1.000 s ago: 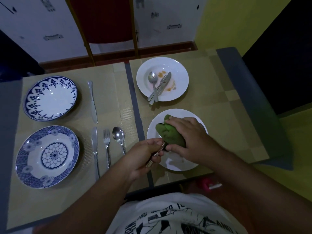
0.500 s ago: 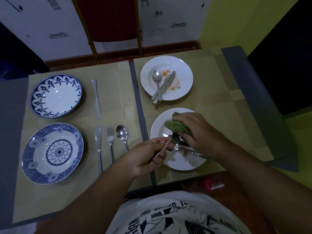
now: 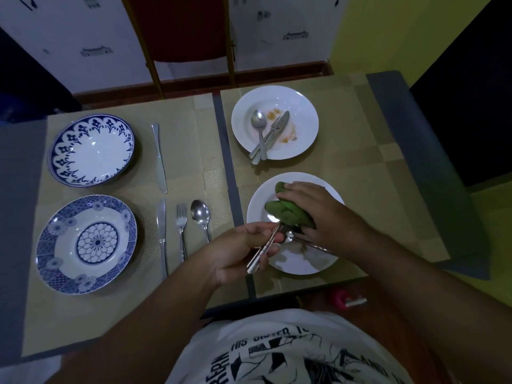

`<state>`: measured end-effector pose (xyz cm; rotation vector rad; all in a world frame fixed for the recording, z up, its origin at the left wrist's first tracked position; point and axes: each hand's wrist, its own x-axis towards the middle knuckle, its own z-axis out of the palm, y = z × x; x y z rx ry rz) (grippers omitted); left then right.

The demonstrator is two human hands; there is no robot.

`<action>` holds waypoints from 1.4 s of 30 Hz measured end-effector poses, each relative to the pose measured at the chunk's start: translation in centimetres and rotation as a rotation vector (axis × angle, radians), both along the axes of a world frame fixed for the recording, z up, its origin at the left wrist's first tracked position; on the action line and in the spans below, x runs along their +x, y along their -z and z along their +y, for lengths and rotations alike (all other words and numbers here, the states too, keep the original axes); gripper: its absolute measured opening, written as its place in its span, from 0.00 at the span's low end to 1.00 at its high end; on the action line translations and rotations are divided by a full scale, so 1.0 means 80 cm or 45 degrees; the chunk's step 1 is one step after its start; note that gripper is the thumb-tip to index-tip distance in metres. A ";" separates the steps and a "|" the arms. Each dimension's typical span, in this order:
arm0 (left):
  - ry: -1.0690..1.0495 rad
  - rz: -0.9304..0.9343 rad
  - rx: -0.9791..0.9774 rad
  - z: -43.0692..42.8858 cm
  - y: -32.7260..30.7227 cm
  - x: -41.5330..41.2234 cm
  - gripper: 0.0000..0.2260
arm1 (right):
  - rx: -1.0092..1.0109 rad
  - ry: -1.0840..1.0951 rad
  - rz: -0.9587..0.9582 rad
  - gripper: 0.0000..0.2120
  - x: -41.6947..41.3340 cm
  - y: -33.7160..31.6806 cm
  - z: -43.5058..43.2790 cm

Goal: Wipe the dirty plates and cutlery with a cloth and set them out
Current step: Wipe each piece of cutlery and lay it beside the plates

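A wooden chair (image 3: 180,29) with a red back stands behind the grey table (image 3: 410,134), which has tan mats (image 3: 188,151) on it, with white drawers (image 3: 83,29), a yellow wall (image 3: 374,31), and a small pink thing (image 3: 340,297) on the floor.

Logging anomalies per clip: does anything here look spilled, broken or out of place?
Nothing broken. The far white plate bears orange smears and crossed cutlery heaped on it, evidently still unwiped. The far knife lies alone, without fork or spoon.
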<state>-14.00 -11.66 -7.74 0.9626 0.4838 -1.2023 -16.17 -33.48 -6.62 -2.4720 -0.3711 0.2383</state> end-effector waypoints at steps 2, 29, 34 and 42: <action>-0.012 0.046 -0.060 0.001 -0.001 0.002 0.12 | 0.009 -0.005 -0.058 0.33 0.003 -0.003 0.000; -0.145 -0.291 0.319 -0.003 -0.017 -0.005 0.10 | -0.098 0.000 -0.245 0.31 -0.004 0.004 0.030; -0.091 -0.312 0.314 0.005 -0.011 -0.015 0.10 | -0.117 0.084 -0.182 0.31 0.001 0.009 0.016; -0.110 -0.007 0.221 0.008 -0.008 -0.010 0.10 | -0.097 0.252 -0.316 0.31 0.007 0.005 0.001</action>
